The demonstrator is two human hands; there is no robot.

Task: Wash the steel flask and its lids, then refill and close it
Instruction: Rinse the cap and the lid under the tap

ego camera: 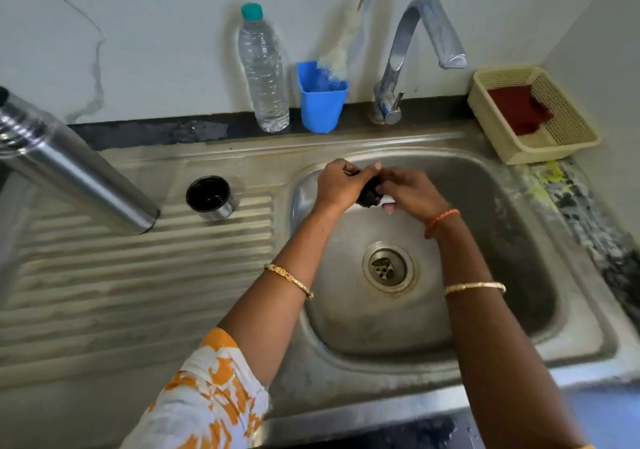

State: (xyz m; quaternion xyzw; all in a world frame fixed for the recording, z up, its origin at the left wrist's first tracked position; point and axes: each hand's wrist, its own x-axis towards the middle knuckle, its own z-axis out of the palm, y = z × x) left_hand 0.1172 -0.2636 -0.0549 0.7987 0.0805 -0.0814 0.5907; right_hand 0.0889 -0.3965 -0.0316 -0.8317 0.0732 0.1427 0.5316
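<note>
- Flask (pixel 74 168) stands on the drainboard (pixel 138 275) left of the sink (pixel 519 206); steel, rigid, probably slick wet, so grip mid-body.
- Cup lid (pixel 212 198) sits just beside it, mouth up; light.
- Small black stopper (pixel 370 192) over the basin, pinched by left hand (pixel 341 185) and right hand (pixel 412 192); small and likely slippery.

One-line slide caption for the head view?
Both hands, left hand and right hand, hold a small black lid over the sink; steel flask stands on the drainboard.
</note>
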